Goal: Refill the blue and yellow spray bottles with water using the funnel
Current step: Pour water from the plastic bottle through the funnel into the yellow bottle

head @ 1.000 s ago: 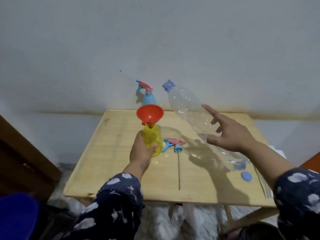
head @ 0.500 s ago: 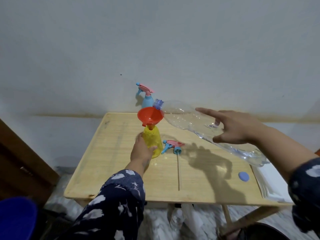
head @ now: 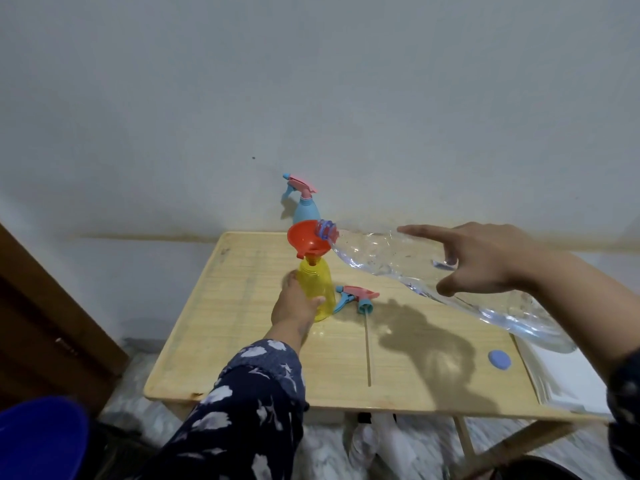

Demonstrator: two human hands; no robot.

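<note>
Yellow spray bottle [head: 317, 292], head removed, upright on wooden table [head: 242, 341] near centre; orange funnel [head: 306, 242] seated in its neck. Left hand [head: 294, 306] at 7 o'clock of the bottle, fingers and thumb wrapped around the lower body, steadying it. Large clear water bottle [head: 433, 278] tilted nearly level, uncapped mouth resting at the funnel rim at 3 o'clock of the bowl; whether water is flowing: not discernible. Right hand [head: 481, 265] over the clear bottle's mid-body, thumb beneath, index finger extended and splayed above, remaining fingers curled against the wall. Detached sprayer head [head: 356, 297] with dip tube lying at 3 o'clock of the yellow bottle, just beside it. Blue spray bottle [head: 306, 206], sprayer fitted, at 12 o'clock by the wall. Blue cap [head: 499, 359] at 4 o'clock, near the table edge. Thin-walled clear bottle likely soft and crushable, heavy toward its base when part-filled; best gripped mid-body with light pressure. Small yellow bottle likely light, top-heavy under the funnel; low hold advisable.
</note>
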